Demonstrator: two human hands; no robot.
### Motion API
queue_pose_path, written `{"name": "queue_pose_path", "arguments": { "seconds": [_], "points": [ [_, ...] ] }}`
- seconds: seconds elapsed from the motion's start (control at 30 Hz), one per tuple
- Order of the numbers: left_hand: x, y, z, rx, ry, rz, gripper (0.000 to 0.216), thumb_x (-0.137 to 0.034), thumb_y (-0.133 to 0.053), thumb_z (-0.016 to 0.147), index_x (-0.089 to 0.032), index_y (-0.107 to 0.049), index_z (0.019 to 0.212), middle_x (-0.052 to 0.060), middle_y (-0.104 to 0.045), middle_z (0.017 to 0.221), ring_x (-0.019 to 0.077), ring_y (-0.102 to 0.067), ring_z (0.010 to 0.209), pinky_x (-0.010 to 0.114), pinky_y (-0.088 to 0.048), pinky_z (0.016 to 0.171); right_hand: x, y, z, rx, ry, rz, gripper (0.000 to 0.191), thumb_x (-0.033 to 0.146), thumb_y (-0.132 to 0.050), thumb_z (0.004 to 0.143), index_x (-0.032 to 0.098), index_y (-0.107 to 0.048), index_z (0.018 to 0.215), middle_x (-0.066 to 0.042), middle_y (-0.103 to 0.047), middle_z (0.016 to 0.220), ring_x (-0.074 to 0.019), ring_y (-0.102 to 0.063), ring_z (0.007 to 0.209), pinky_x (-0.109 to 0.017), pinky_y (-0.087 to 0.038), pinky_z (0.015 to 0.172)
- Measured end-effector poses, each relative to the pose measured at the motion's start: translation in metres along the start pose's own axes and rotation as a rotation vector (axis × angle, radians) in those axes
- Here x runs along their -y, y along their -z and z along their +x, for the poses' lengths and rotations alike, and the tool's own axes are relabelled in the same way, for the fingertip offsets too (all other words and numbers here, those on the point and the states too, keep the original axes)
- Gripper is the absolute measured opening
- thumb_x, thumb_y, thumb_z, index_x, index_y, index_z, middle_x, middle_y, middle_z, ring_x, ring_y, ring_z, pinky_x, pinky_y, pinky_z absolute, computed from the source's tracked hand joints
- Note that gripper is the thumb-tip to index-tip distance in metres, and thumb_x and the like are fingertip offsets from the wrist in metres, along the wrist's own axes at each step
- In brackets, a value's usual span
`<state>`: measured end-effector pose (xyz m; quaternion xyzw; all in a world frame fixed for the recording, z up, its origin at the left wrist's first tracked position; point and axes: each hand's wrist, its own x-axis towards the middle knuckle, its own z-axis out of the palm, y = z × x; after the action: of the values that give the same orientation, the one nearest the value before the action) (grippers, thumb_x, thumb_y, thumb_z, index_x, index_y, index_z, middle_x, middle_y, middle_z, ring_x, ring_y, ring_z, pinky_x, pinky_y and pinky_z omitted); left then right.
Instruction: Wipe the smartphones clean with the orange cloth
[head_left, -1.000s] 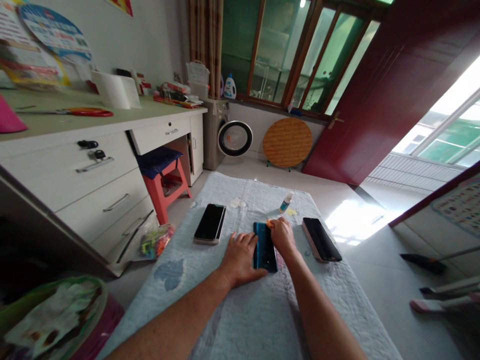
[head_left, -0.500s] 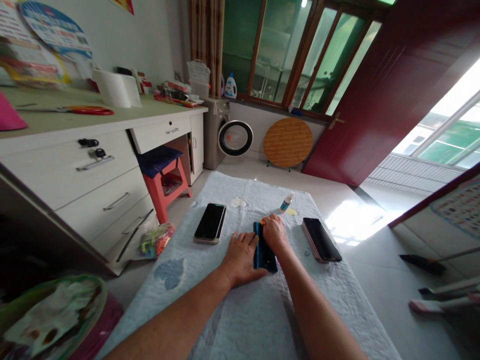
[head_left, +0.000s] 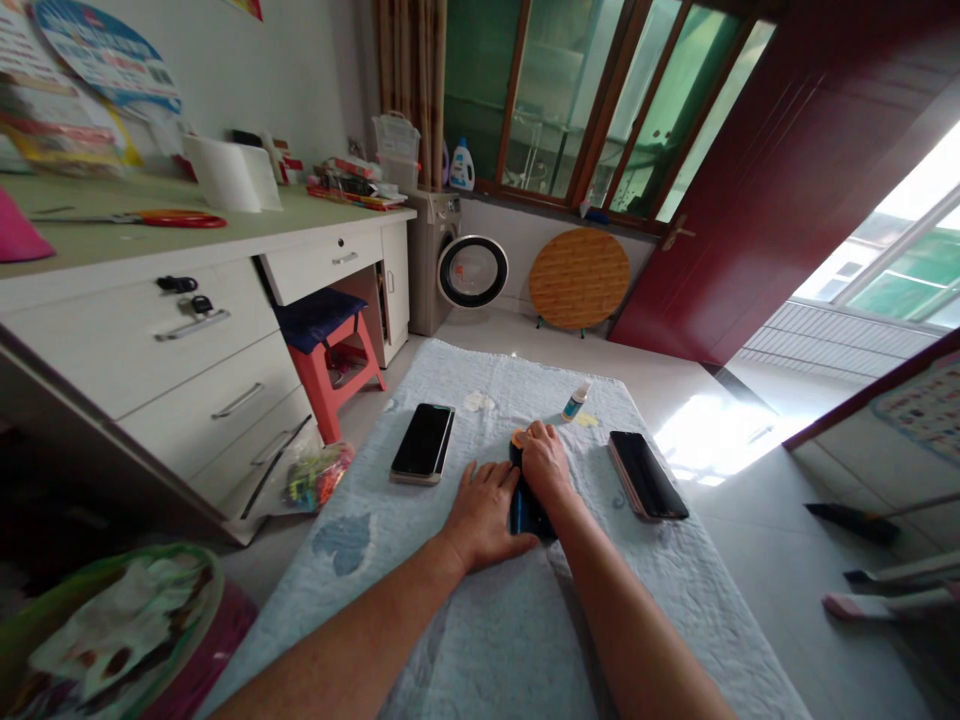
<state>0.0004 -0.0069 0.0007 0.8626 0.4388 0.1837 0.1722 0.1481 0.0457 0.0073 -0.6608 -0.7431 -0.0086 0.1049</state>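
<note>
A blue phone (head_left: 520,514) lies in the middle of a pale blue towel (head_left: 517,620). My left hand (head_left: 480,515) lies flat on the towel and presses against the phone's left edge. My right hand (head_left: 544,463) rests on top of the phone and pinches a small orange thing (head_left: 518,438) at its far end. Most of the phone is hidden under the right hand. A black phone (head_left: 424,441) lies to the left, and a dark phone with a pinkish rim (head_left: 646,473) to the right.
A small dropper bottle (head_left: 575,402) and a white scrap (head_left: 477,402) sit at the towel's far end. A white desk with drawers (head_left: 187,340) and a red stool (head_left: 334,365) stand left. A bag of colourful items (head_left: 319,478) lies on the floor. A basket (head_left: 112,640) sits near left.
My right hand has slid leftward across the blue phone, from its right top corner to its left top corner, and now covers more of it. My left hand has stayed put.
</note>
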Motion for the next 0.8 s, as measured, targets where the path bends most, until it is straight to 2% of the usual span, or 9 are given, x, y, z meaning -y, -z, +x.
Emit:
{"name": "queue_pose_path", "arguments": {
  "seconds": [0.5,0.8],
  "points": [
    [0.004,-0.006,-0.001,-0.013,-0.011,0.034,0.089,-0.064,-0.068,0.062,-0.02,-0.044,0.136,0.012,-0.049,0.138,0.0342,-0.04,0.128,0.052,-0.017,0.114,-0.037,-0.001,-0.017,-0.068,-0.277,0.032,0.03,0.016,-0.042,0.09,0.02,-0.071,0.096,-0.009,-0.061,0.092,-0.0218,-0.048,0.089,-0.029,-0.033,0.079],
    [0.005,-0.005,0.0,0.004,-0.023,0.037,0.088,-0.064,-0.068,0.063,-0.02,-0.043,0.136,0.013,-0.048,0.138,0.035,-0.04,0.128,0.051,-0.019,0.113,-0.032,-0.004,-0.017,-0.098,-0.24,0.072,0.028,0.013,-0.042,0.087,0.019,-0.07,0.091,-0.009,-0.061,0.093,-0.022,-0.047,0.091,-0.028,-0.033,0.082]
  ]
}}
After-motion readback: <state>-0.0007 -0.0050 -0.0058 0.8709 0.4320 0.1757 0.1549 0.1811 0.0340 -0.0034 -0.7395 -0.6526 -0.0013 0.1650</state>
